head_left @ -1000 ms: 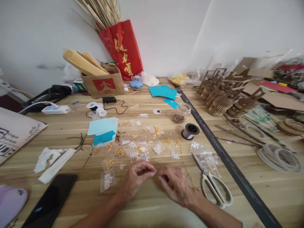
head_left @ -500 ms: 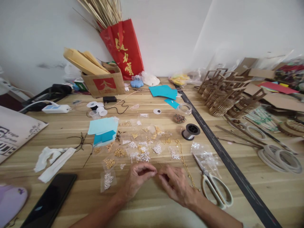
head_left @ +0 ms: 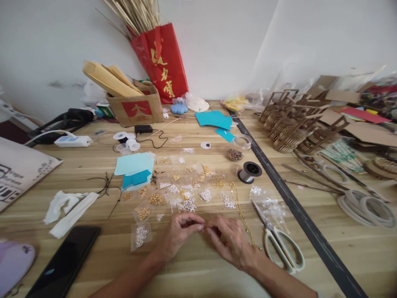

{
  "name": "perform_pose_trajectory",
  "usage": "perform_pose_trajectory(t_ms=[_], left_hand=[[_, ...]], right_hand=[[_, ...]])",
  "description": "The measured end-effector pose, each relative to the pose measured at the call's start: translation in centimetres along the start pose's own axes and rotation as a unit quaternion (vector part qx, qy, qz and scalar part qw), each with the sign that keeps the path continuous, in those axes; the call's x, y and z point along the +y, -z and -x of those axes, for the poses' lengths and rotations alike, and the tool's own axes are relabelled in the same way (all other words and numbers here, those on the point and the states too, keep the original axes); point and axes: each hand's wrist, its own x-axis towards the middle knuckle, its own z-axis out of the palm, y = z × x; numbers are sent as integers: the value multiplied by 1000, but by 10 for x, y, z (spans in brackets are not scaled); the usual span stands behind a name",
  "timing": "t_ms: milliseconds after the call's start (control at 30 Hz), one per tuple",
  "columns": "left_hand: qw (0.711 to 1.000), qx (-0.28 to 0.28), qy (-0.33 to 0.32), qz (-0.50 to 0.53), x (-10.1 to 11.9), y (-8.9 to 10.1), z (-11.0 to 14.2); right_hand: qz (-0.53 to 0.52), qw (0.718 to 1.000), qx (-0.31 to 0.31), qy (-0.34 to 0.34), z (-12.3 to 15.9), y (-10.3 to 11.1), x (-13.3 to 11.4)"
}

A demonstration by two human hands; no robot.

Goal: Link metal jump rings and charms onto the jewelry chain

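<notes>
My left hand (head_left: 182, 234) is closed in a pinch, thumb against forefinger, with a tiny dark speck at the tips that is too small to name. Fingertip to fingertip with it, my right hand (head_left: 228, 240) pinches too; what it holds is hidden. Just beyond the hands lie small clear bags of silver beads (head_left: 188, 203) and gold beads (head_left: 156, 199). A gold chain (head_left: 243, 217) runs along the table beside my right hand. Scissors (head_left: 279, 244) with pale handles rest to its right, and a bag of silver rings (head_left: 142, 236) lies left of my left hand.
A spool of fine wire (head_left: 249, 172) stands near a dark strip (head_left: 279, 194) crossing the table. Blue cards (head_left: 135, 164), a black phone (head_left: 65, 260) and white cloth pieces (head_left: 72, 215) are at left. Small woven baskets (head_left: 288, 124) and tape rolls (head_left: 366, 207) sit at right.
Both hands stay pinched together in almost the same place. Only a very slight shift of the whole view shows.
</notes>
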Motion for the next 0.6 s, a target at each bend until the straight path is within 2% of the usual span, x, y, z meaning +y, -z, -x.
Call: perform_pose_trajectory(t_ms=[600], left_hand=[[1000, -1, 22, -3, 6, -2, -1]], right_hand=[[14, 1000, -11, -11, 1, 0, 1]])
